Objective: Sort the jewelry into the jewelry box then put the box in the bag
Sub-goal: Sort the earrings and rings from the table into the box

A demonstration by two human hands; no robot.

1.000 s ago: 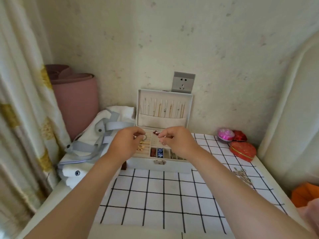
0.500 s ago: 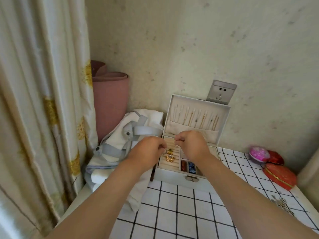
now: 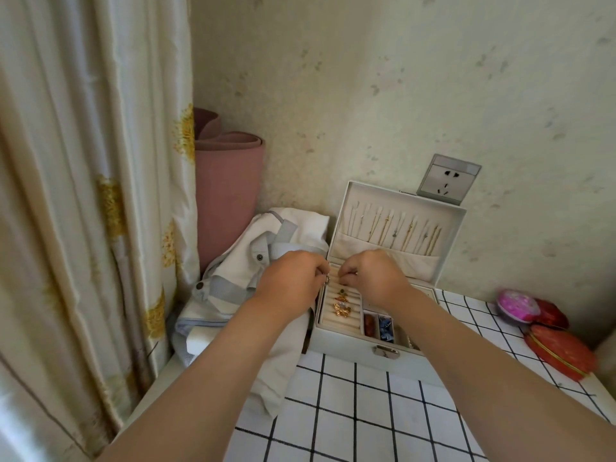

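Note:
The white jewelry box (image 3: 350,343) stands open against the wall, its lid upright with several necklaces hung inside. Gold brooches (image 3: 342,310) lie in its cream ring rolls; small front compartments hold red and blue pieces. My left hand (image 3: 293,285) hovers at the box's left rear corner and pinches a small silver ring (image 3: 327,279). My right hand (image 3: 370,276) is just beside it over the ring rolls, fingers curled and pinching something too small to identify. The white bag (image 3: 253,261) with grey straps lies crumpled left of the box.
A checked cloth (image 3: 366,411) covers the table. Red heart-shaped cases (image 3: 560,351) and a pink round case (image 3: 515,306) sit at the right edge. A rolled pink mat (image 3: 226,195) and a curtain (image 3: 83,195) stand at the left. A wall socket (image 3: 448,180) is behind the box.
The view has swung left and closer, so the box sits further right. Both hands have stayed together, shifting from the box's middle to its left rear over the ring rolls.

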